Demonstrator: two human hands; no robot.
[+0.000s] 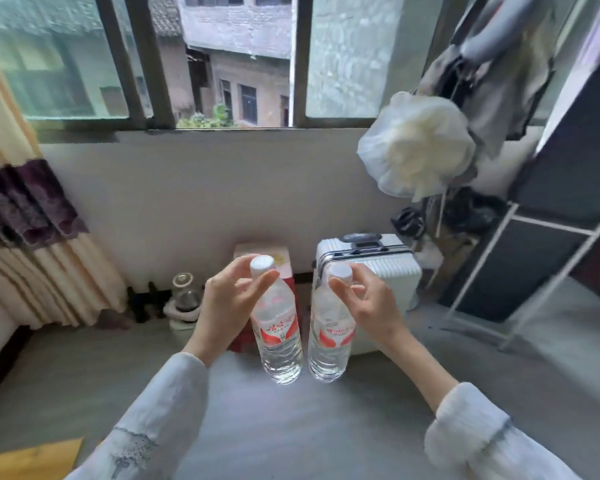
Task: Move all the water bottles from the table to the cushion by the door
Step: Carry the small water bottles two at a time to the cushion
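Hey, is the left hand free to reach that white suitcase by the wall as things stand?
Probably not. The left hand is already pinching the neck of a water bottle, and the white suitcase stands on the floor well beyond both bottles, on the right hand's side.

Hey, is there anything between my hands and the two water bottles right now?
No. The left hand already grips the neck of the left bottle just under its cap, and the right hand grips the right bottle the same way. Both bottles hang above the grey floor. The cushion and door are out of view.
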